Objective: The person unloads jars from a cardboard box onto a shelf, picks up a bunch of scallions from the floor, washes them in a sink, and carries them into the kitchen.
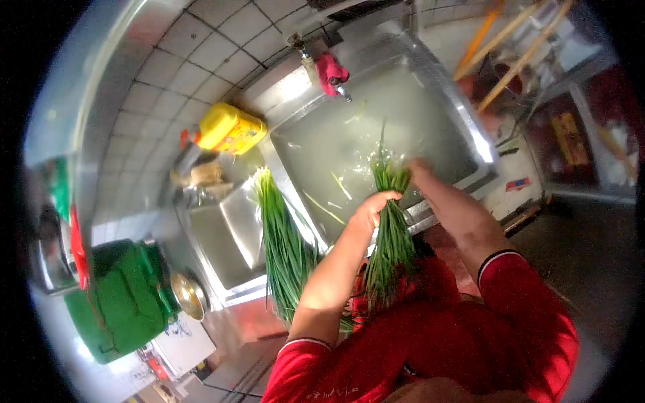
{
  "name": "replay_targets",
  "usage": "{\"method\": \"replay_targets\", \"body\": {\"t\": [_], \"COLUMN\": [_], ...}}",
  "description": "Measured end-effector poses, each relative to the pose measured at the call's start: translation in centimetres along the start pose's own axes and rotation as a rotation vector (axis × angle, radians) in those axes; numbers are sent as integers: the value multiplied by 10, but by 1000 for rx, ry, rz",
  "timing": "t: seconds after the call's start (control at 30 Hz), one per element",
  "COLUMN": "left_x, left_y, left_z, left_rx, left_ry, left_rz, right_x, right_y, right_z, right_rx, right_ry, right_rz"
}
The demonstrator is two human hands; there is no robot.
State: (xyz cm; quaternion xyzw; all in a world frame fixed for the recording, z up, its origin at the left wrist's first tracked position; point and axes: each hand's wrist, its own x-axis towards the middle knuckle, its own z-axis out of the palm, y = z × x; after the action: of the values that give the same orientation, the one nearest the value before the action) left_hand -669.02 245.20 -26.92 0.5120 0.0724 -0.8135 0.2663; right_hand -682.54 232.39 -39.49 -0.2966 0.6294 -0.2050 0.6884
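Observation:
A bunch of green onions [392,245] is in my left hand [376,207], whose fingers close around it just below the pale ends. Those ends point away from me over the cloudy water of the large steel sink [300,195], and the long leaves hang over the front rim towards my red shirt. Beside the pale ends, at the water, is my right hand [419,172]; it is blurred and its fingers are hidden. A second bunch of green onions [277,235] lies on the divider to the left. Loose stalks [341,186] float in the sink.
A tap with a pink cloth [330,74] sits at the back rim. The yellow jug [232,129] stands at the left back corner, near a smaller basin [225,238]. Further left are a metal bowl [188,297] and a green container [117,295]. Wooden sticks [510,80] lean at right.

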Motion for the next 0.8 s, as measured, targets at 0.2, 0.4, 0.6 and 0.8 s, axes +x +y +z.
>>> {"method": "replay_targets", "body": {"t": [0.2, 0.4, 0.6, 0.8], "left_x": [20, 4, 8, -5], "left_y": [0, -8, -5, -1], "left_z": [-20, -28, -48, -32], "left_rx": [53, 104, -18, 62], "left_ry": [21, 24, -127, -68], "left_rz": [11, 67, 36, 91], "right_x": [-30, 40, -1, -40], "right_y": [-23, -55, -56, -55], "right_z": [49, -6, -1, 35], "right_rx": [-634, -555, -124, -629], "right_ry": [157, -307, -30, -96], "right_rz": [-414, 34, 42, -555]}}
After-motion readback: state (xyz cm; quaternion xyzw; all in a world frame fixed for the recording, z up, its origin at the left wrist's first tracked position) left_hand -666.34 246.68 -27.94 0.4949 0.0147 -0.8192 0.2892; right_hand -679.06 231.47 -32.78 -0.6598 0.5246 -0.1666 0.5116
